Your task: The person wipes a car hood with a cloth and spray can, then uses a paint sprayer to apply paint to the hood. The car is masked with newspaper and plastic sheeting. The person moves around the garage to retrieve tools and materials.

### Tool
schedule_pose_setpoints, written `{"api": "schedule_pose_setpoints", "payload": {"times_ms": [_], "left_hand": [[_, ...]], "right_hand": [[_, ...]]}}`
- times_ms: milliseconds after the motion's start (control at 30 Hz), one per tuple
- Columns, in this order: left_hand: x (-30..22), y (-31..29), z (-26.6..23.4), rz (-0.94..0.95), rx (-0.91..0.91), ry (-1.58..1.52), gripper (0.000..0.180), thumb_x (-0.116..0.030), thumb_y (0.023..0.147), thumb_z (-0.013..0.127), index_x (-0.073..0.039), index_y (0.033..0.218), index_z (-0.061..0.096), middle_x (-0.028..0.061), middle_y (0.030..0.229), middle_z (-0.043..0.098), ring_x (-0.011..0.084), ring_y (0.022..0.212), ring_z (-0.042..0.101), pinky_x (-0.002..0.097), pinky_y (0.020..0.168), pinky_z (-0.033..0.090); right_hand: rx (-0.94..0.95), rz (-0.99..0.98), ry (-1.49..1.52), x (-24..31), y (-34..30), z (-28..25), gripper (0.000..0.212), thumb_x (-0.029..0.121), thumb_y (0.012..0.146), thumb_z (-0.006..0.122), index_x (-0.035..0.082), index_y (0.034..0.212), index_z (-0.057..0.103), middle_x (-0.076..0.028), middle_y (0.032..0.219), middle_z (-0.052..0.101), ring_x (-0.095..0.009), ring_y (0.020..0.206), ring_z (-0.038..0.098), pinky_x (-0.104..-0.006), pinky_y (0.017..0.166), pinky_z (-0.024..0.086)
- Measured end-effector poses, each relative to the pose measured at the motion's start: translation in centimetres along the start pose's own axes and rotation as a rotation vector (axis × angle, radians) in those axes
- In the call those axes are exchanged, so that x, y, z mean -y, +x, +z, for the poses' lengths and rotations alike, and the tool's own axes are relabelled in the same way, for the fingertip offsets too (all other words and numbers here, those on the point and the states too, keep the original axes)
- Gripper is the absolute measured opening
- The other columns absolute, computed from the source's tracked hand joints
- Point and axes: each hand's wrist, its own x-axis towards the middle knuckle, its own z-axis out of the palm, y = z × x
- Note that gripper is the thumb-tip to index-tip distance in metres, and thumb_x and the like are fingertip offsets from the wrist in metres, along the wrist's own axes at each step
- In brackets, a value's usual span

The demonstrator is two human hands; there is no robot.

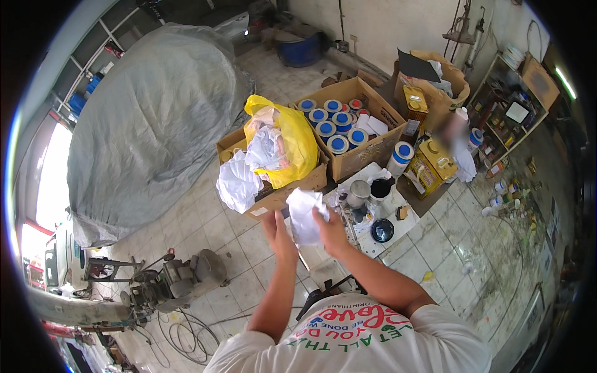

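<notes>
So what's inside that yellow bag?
Crumpled white and pinkish cloth-like pieces show in the mouth of the yellow bag. Anything deeper is covered by them and the bag's sides.

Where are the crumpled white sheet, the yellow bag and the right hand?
Crumpled white sheet [304, 219]: head view, middle of its visible face.
Yellow bag [301, 148]: head view, right-hand wall.
Right hand [332, 232]: head view, back of the hand.

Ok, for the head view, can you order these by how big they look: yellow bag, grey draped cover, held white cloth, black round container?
1. Grey draped cover
2. Yellow bag
3. Held white cloth, probably enlarged by nearness to the camera
4. Black round container
</notes>
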Motion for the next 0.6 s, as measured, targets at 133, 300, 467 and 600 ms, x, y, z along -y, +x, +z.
{"api": "schedule_pose_setpoints", "payload": {"times_ms": [133,300,467,600], "left_hand": [[5.9,-6.0,-5.1,-0.451,0.131,-0.298,0.037,-0.035,0.11,0.05,-0.006,0.132,0.057,0.0083,0.119,0.066,0.0245,0.105,0.066,0.0406,0.09,0.056],[5.3,-6.7,-7.3,-0.519,0.125,-0.511,0.041,-0.043,0.107,0.051,-0.011,0.133,0.057,0.0076,0.111,0.066,0.03,0.093,0.069,0.0444,0.078,0.061],[-0.8,-10.3,-8.5,-0.394,0.032,-0.522,0.054,-0.058,0.105,0.043,-0.016,0.136,0.056,0.0056,0.109,0.066,0.0279,0.088,0.067,0.0452,0.076,0.061],[-1.1,-19.1,-11.2,-0.381,-0.027,-0.564,0.061,-0.059,0.105,0.04,-0.015,0.146,0.051,0.0065,0.127,0.064,0.0256,0.104,0.067,0.0497,0.086,0.06]], "right_hand": [[0.222,0.059,-0.08,-3.5,-5.0,-1.1,0.035,0.027,0.107,0.059,0.0,0.128,0.066,-0.005,0.11,0.073,-0.013,0.092,0.069,-0.0318,0.082,0.056],[-0.058,-0.116,-0.193,-12.5,-2.4,-14.5,0.017,0.008,0.099,0.061,-0.003,0.105,0.073,-0.01,0.088,0.075,-0.019,0.078,0.072,-0.0325,0.072,0.057],[-0.526,-0.294,-1.079,-15.6,4.0,-22.9,0.058,0.037,0.081,0.085,0.004,0.124,0.066,-0.02,0.108,0.069,-0.035,0.097,0.067,-0.0449,0.082,0.055],[-0.285,-0.312,-1.175,-18.6,7.8,-21.4,0.063,0.031,0.084,0.08,-0.001,0.134,0.059,-0.028,0.123,0.061,-0.044,0.111,0.062,-0.0497,0.094,0.053]]}}
